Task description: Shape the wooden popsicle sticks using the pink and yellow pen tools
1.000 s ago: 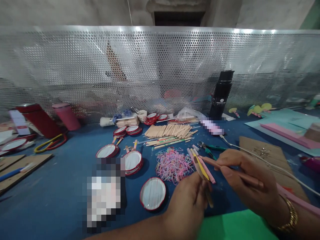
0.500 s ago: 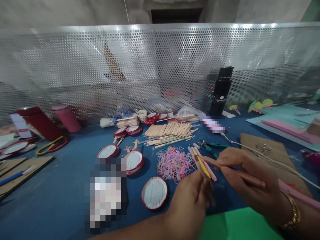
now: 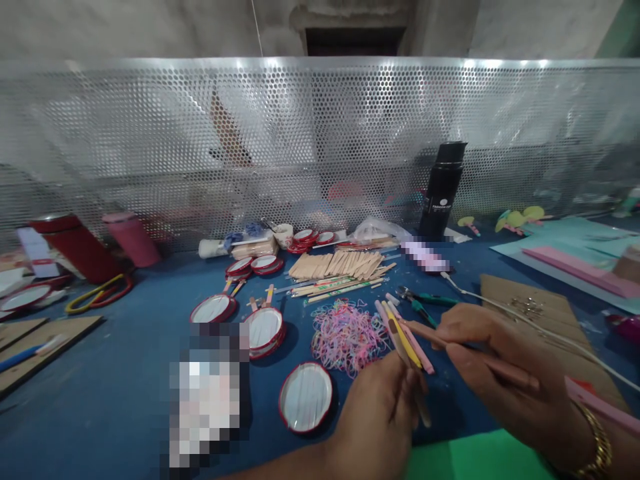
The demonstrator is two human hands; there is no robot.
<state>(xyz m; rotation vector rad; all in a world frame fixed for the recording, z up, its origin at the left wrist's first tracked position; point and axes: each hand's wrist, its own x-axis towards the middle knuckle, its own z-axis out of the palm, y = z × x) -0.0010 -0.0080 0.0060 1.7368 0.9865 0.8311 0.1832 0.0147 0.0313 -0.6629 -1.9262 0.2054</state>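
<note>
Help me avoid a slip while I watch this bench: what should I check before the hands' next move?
1. Wooden stick gripped by left hand: ok.
2. Pen-like tool gripped by right hand: ok.
3. Pen-like tool's tip touching the wooden stick: cannot tell.
4. Pliers well clear of right hand: not ok, one handle end lies close by.
5. Nearest red-rimmed disc clear of left hand: ok.

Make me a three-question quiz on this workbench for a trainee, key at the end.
1. Which hand holds the brown pen-like tool?
2. True or false: the black bottle stands in front of the perforated metal screen.
3. Fill in the blank: the heap of thin coloured loops lies to the ____ of the green-handled pliers.

Key: 1. the right hand; 2. true; 3. left.
</note>
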